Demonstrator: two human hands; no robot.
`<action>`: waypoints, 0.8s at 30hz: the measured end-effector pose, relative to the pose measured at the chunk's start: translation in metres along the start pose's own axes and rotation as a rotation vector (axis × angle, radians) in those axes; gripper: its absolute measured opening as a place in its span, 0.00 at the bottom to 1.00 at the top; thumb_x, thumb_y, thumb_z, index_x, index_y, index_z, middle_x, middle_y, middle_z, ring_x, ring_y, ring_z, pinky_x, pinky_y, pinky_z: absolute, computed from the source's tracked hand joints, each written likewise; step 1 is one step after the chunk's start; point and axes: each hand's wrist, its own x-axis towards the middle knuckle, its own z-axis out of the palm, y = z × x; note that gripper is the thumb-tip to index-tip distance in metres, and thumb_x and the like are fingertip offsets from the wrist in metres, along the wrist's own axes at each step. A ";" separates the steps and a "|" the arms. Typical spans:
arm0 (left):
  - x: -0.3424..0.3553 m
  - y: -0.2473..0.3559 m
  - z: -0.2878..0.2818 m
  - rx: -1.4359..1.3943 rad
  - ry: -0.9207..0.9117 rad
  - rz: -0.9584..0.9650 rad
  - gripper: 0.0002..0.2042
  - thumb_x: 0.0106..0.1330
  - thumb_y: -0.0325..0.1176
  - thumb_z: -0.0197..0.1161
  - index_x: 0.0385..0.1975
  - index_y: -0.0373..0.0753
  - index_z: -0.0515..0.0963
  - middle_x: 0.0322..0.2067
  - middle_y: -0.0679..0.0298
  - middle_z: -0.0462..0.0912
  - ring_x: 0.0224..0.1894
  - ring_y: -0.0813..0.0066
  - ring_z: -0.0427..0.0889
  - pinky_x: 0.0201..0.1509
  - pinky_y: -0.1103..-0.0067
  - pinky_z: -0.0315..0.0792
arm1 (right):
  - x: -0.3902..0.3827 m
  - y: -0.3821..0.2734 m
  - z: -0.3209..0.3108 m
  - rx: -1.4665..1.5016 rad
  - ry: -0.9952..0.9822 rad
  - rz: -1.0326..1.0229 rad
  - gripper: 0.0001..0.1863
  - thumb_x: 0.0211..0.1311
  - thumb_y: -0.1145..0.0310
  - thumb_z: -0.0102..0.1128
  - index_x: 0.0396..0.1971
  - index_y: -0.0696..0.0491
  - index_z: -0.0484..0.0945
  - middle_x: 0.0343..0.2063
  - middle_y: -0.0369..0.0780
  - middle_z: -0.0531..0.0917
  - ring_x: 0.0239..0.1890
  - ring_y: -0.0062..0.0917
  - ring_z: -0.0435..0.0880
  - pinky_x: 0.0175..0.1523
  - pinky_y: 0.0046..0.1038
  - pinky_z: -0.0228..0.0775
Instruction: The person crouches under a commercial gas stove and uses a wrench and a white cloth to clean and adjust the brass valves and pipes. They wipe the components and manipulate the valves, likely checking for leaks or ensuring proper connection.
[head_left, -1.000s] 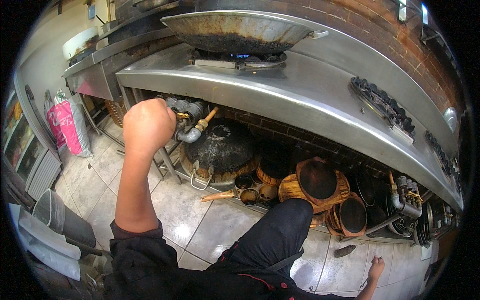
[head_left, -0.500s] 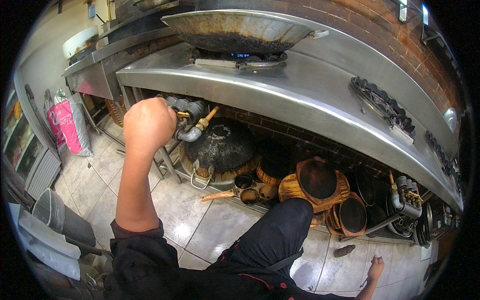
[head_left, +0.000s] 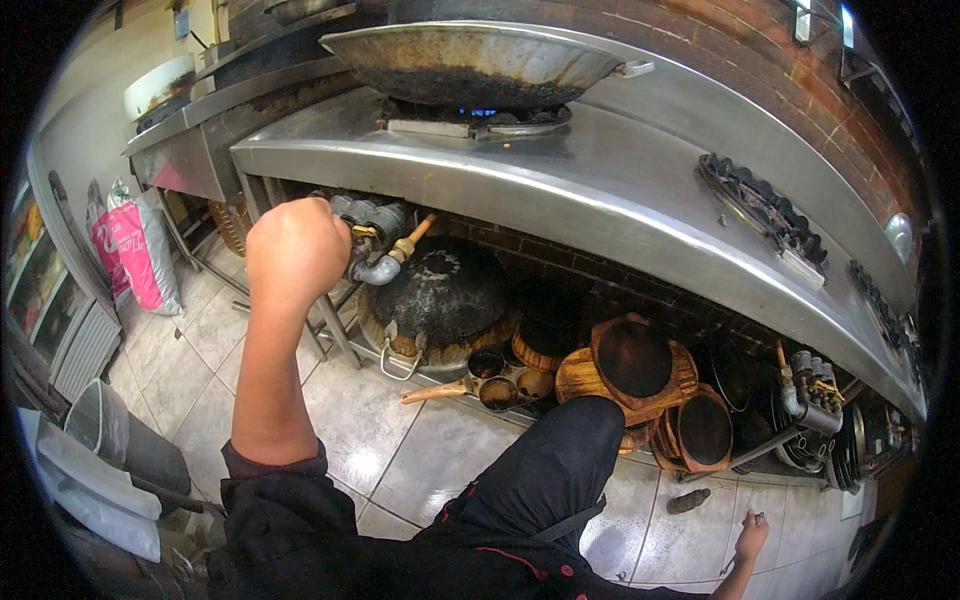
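Note:
My left hand [head_left: 298, 248] is closed at the gas valves [head_left: 368, 238] under the front edge of the steel stove [head_left: 420, 165]. Its fingertips are hidden behind the fist, beside a grey elbow pipe [head_left: 378, 270] with a brass fitting. Above, a large soot-stained wok [head_left: 480, 65] sits on a burner [head_left: 475, 122] where a small blue flame shows. Low at the right, my right hand [head_left: 752, 537] is closed, with a small dark bit showing at its fingers, too small to name. A blackened upturned wok [head_left: 440, 300] rests below the pipe.
On the low shelf lie a multi-cup pan [head_left: 505, 380] with a wooden handle and several wood-based sizzling plates [head_left: 640, 355]. A dark cylindrical object [head_left: 688, 501] lies on the tiles. A second valve set [head_left: 812, 395] is at right. A grey bin [head_left: 125, 440] and pink-white sacks [head_left: 140, 250] stand left.

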 end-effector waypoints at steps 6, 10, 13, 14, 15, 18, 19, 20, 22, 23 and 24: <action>-0.001 -0.001 0.000 -0.010 0.030 0.007 0.11 0.56 0.35 0.54 0.22 0.35 0.80 0.25 0.49 0.81 0.31 0.52 0.82 0.40 0.64 0.75 | 0.000 -0.001 -0.003 -0.060 -0.009 -0.032 0.17 0.63 0.66 0.53 0.16 0.57 0.66 0.15 0.36 0.70 0.20 0.21 0.65 0.27 0.28 0.57; -0.001 -0.002 0.000 -0.029 0.036 -0.005 0.12 0.55 0.35 0.54 0.22 0.35 0.80 0.25 0.48 0.81 0.31 0.52 0.82 0.40 0.64 0.75 | 0.000 0.003 0.001 -0.018 0.030 -0.045 0.18 0.63 0.68 0.52 0.14 0.57 0.63 0.13 0.35 0.67 0.19 0.20 0.62 0.26 0.28 0.56; -0.002 -0.004 0.004 -0.034 0.057 0.004 0.12 0.56 0.36 0.54 0.22 0.35 0.79 0.24 0.49 0.81 0.31 0.52 0.81 0.39 0.63 0.75 | 0.000 0.003 -0.001 -0.006 0.017 -0.050 0.18 0.63 0.67 0.52 0.15 0.57 0.64 0.14 0.36 0.68 0.19 0.20 0.63 0.26 0.29 0.57; -0.003 -0.004 0.004 -0.045 0.064 0.004 0.12 0.56 0.37 0.54 0.22 0.35 0.79 0.24 0.49 0.81 0.31 0.51 0.81 0.39 0.63 0.75 | -0.001 0.003 -0.002 -0.008 0.008 -0.053 0.18 0.63 0.67 0.51 0.15 0.57 0.64 0.14 0.36 0.68 0.19 0.20 0.64 0.26 0.29 0.57; -0.003 -0.004 0.003 -0.057 0.071 0.004 0.12 0.57 0.37 0.54 0.22 0.35 0.79 0.24 0.49 0.80 0.31 0.51 0.81 0.39 0.62 0.74 | 0.000 0.003 -0.003 -0.038 0.004 -0.057 0.17 0.63 0.67 0.51 0.15 0.57 0.65 0.14 0.36 0.68 0.19 0.21 0.64 0.26 0.29 0.57; -0.005 -0.004 0.007 -0.072 0.079 -0.001 0.13 0.59 0.39 0.54 0.23 0.35 0.78 0.24 0.48 0.80 0.31 0.49 0.80 0.38 0.61 0.73 | -0.005 -0.012 -0.006 -0.116 -0.008 -0.046 0.17 0.63 0.65 0.52 0.17 0.58 0.67 0.14 0.36 0.69 0.20 0.21 0.65 0.26 0.29 0.57; -0.006 -0.006 0.005 -0.072 0.081 -0.002 0.14 0.59 0.40 0.54 0.23 0.35 0.77 0.24 0.48 0.80 0.31 0.48 0.80 0.38 0.60 0.73 | -0.003 -0.013 -0.005 -0.124 -0.014 -0.042 0.17 0.63 0.65 0.52 0.17 0.58 0.68 0.15 0.36 0.69 0.20 0.21 0.65 0.26 0.30 0.57; -0.007 -0.006 0.008 -0.086 0.082 -0.005 0.14 0.60 0.40 0.54 0.23 0.35 0.77 0.25 0.47 0.79 0.31 0.48 0.80 0.38 0.60 0.73 | -0.003 -0.009 -0.007 -0.138 -0.015 -0.032 0.16 0.63 0.64 0.52 0.18 0.58 0.68 0.15 0.36 0.69 0.20 0.21 0.65 0.26 0.30 0.58; -0.008 -0.005 0.015 -0.118 0.086 0.000 0.16 0.61 0.42 0.54 0.23 0.35 0.76 0.25 0.46 0.79 0.31 0.46 0.79 0.37 0.60 0.72 | 0.001 0.003 -0.015 -0.138 0.036 -0.042 0.16 0.63 0.63 0.53 0.19 0.58 0.69 0.15 0.36 0.69 0.20 0.21 0.65 0.26 0.29 0.57; -0.010 -0.002 0.019 -0.157 0.097 -0.010 0.17 0.62 0.43 0.54 0.21 0.34 0.75 0.24 0.46 0.78 0.31 0.45 0.78 0.36 0.59 0.71 | 0.001 0.009 -0.024 -0.093 0.023 0.025 0.17 0.63 0.62 0.53 0.19 0.57 0.69 0.15 0.36 0.69 0.20 0.21 0.65 0.27 0.28 0.57; -0.010 -0.001 0.020 -0.161 0.082 -0.004 0.18 0.63 0.44 0.54 0.22 0.33 0.75 0.24 0.45 0.77 0.31 0.45 0.78 0.36 0.60 0.70 | 0.003 0.011 -0.030 -0.040 0.009 0.089 0.17 0.63 0.61 0.53 0.19 0.57 0.69 0.15 0.36 0.69 0.21 0.21 0.65 0.27 0.28 0.57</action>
